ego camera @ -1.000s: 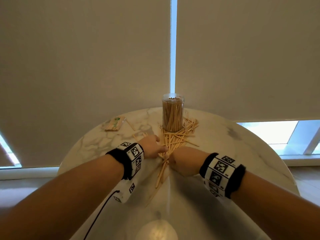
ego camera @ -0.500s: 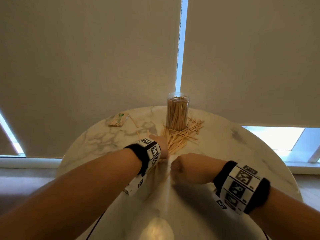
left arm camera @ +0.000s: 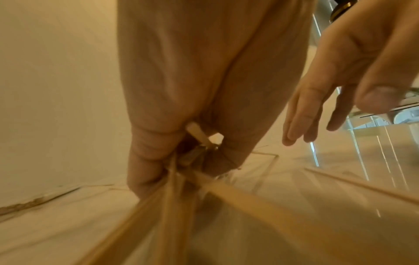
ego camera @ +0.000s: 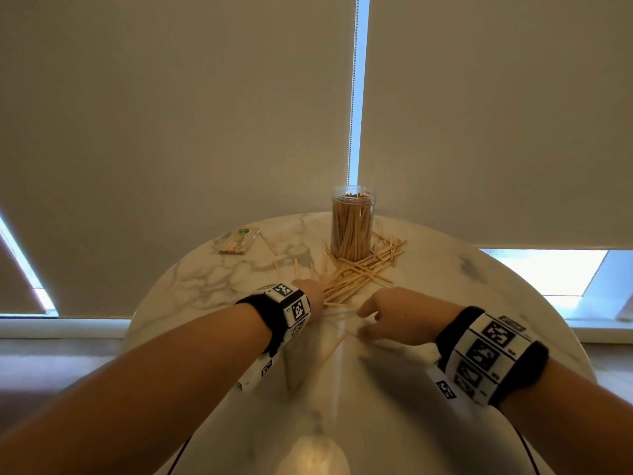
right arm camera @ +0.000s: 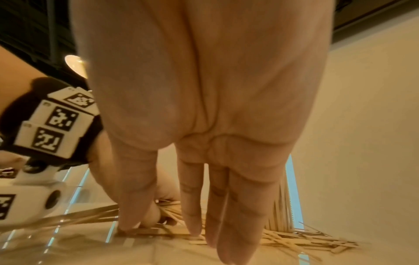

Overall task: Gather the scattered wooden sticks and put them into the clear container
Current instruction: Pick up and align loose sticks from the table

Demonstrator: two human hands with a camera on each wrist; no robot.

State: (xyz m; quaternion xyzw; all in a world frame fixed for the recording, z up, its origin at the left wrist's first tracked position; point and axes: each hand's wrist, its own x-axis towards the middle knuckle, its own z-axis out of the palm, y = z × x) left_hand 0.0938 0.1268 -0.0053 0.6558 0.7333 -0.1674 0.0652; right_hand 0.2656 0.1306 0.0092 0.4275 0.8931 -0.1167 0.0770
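Note:
The clear container (ego camera: 352, 228) stands upright at the far middle of the table, packed with wooden sticks. A loose pile of sticks (ego camera: 359, 272) fans out in front of it and to its right. My left hand (ego camera: 313, 291) lies at the pile's near left edge; in the left wrist view its fingers (left arm camera: 145, 161) curl round a bunch of sticks (left arm camera: 172, 206). My right hand (ego camera: 370, 322) hovers just right of it, empty, with its fingers straight and spread, the tips near a few sticks on the table. The right wrist view shows these fingertips (right arm camera: 192, 229) over the pile (right arm camera: 306, 240).
A round marble table (ego camera: 212, 279) carries everything. A small packet of sticks (ego camera: 238, 241) lies at its far left, with single sticks (ego camera: 269, 243) strewn beside it. Closed roller blinds hang right behind the table.
My right hand, a closed fist half a second ago, has opened and spread its fingers. The left hand has stayed at the pile's edge, still gripping sticks.

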